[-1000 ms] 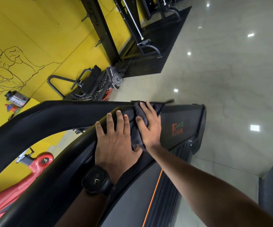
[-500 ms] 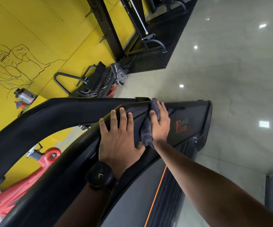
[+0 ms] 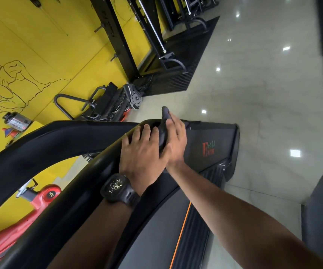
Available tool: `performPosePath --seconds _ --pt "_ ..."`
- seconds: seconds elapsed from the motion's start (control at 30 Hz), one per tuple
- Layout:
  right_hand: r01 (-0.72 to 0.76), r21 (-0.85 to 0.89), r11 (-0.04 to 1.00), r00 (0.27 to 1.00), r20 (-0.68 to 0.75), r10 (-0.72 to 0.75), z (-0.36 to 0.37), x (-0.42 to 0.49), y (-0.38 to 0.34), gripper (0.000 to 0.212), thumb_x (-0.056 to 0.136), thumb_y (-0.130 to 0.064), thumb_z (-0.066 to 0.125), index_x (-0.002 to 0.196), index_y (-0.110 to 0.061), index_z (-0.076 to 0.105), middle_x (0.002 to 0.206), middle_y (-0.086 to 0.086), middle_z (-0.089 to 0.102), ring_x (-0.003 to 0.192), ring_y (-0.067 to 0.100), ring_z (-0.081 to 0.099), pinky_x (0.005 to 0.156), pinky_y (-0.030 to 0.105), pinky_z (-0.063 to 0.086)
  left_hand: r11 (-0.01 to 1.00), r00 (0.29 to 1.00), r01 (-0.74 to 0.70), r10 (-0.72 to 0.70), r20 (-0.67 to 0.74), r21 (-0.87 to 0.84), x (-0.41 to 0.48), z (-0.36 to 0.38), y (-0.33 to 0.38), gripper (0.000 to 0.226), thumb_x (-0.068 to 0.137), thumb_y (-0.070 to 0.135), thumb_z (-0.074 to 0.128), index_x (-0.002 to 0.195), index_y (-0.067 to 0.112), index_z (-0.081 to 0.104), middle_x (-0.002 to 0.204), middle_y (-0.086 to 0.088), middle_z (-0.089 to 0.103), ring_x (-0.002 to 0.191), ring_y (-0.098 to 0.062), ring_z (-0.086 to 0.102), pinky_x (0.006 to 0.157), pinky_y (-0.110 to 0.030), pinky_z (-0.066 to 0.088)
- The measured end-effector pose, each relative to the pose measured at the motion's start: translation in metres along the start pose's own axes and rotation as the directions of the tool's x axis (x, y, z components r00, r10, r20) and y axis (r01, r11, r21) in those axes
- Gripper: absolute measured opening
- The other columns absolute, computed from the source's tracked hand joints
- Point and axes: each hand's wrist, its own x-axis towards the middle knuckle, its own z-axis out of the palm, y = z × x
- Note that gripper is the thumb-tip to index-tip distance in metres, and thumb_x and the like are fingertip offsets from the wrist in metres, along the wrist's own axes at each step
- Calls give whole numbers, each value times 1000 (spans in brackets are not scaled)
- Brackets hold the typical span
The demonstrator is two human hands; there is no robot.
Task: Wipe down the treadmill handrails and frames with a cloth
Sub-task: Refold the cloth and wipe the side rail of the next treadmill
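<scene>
Beneath the fingers of the right hand [image 3: 176, 140], the dark cloth [image 3: 164, 121] is bunched against the upper end of the black treadmill handrail [image 3: 75, 200], with one fold standing up past the fingertips. These fingers lie close together, clamped on the cloth. The left hand [image 3: 143, 154] rests flat on the rail just beside them, fingers straight and slightly spread, holding nothing. Handling: the cloth appears soft, light and limp, so grip it as a wad in the palm to stop loose ends trailing. The handrail appears rigid and smooth; expect the cloth to slide easily.
</scene>
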Motion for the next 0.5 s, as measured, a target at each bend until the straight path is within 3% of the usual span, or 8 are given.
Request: performPosePath --seconds 0.07,0.13,0.27,0.37,0.43,0.5 --pt "-41 121 992 999 -1 41 -3 -3 -6 35 107 -24 43 134 -19 64 137 -12 58 125 -9 49 109 16 35 996 1000 15 -17 -13 -91 0 -2 -6 57 97 54 32 137 16 48 139 -6 55 130 -25 47 103 -47 38" --pt "-69 240 968 998 18 67 -5 -13 -10 39 105 -28 42 134 -15 65 139 -5 60 128 -3 52 111 20 37 992 1000 5 -8 -24 -129 -2 -1 -10 49 98 48 41 134 15 46 137 -5 56 128 -24 49 103 -43 38" --pt "56 249 967 998 9 -60 -5 -18 -28 39 103 -24 47 135 -9 63 143 3 57 134 7 50 117 26 35 954 987 29 -74 -141 -297 -9 1 -14 34 95 33 55 120 12 48 116 -11 65 112 -29 60 94 -42 46" --pt "128 128 984 992 -29 -125 -8 -17 -40 47 97 -34 55 143 -21 54 151 -1 47 142 9 40 123 37 29 900 962 25 -140 -234 -434 -14 2 -14 31 96 28 56 122 11 48 115 -11 66 112 -30 60 93 -41 46" --pt "78 37 996 997 -16 -78 -13 -20 -48 60 95 -45 58 150 -28 43 157 -5 38 146 8 34 123 38 28 872 946 37 -188 -264 -487 -16 1 -12 34 98 26 55 128 12 47 117 -10 67 113 -29 59 96 -41 43" --pt "-83 91 992 997 15 82 -22 -21 -54 63 92 -55 62 147 -32 42 151 -9 44 138 7 45 119 40 37 836 936 55 -234 -264 -546 -14 1 -6 34 99 25 53 130 12 46 119 -11 67 115 -31 59 97 -44 41"
